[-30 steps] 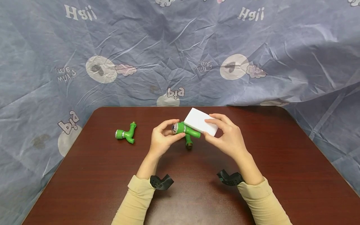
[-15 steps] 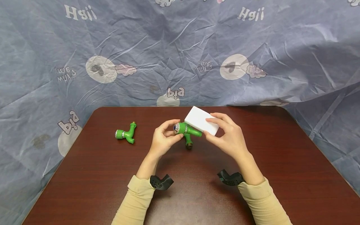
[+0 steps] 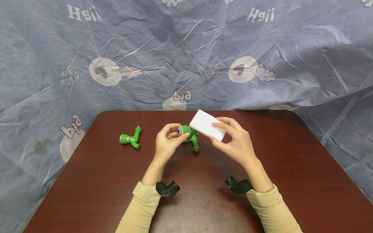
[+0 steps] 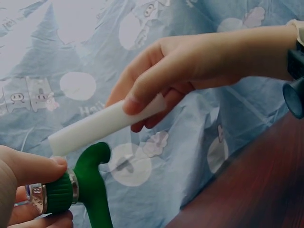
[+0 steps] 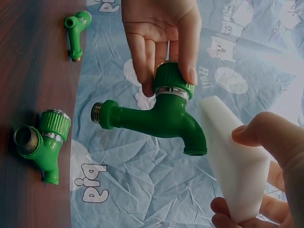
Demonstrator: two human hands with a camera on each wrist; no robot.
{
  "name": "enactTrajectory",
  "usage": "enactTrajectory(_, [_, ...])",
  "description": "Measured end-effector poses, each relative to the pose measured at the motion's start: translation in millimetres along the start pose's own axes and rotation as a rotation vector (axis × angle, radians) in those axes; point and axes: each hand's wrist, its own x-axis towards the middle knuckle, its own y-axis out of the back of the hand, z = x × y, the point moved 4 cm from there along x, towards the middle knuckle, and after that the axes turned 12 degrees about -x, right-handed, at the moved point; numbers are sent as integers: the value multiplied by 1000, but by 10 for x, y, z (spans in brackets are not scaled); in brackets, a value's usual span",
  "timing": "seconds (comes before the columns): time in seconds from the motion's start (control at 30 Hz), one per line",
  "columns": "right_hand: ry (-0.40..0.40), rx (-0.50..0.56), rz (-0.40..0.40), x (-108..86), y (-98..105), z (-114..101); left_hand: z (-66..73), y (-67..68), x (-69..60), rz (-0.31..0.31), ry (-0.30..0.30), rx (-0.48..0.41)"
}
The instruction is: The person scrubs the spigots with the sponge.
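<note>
My left hand [image 3: 165,145] pinches a green tap [image 3: 184,130] by its ribbed knob, off the table. In the right wrist view this held tap [image 5: 161,118] shows its brass threaded end at left and its spout pointing down. My right hand [image 3: 237,142] grips a white block [image 3: 205,124] between thumb and fingers, tilted. The block [image 4: 95,130] is just above the tap's spout in the left wrist view; whether they touch I cannot tell. Behind the held tap, a second green tap [image 3: 195,145] lies on the table, partly hidden.
A third green tap [image 3: 133,139] lies on the left part of the dark red-brown table [image 3: 102,181]. A wrinkled blue-grey printed cloth [image 3: 175,51] hangs behind the table's back edge. Black camera mounts sit on both wrists.
The held tap has turned, so that its spout no longer points out to the right in the head view. My left hand has shifted slightly left, while my right hand and the block moved little.
</note>
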Motion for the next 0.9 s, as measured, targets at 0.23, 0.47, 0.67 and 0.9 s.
enactTrajectory(0.23, [22,9,-11,-11,-33,-27,-140,70,53,9,-38,-96])
enactTrajectory(0.47, [26,0,-5,-10,-34,-24,-309,99,103,-22,27,-180])
enactTrajectory(0.67, [19,-23,-13,-7,-41,-7,-334,69,82,-57,107,-182])
enactTrajectory(0.9, [30,-28,-38,-8,-48,-19,-329,75,78,-31,69,-150])
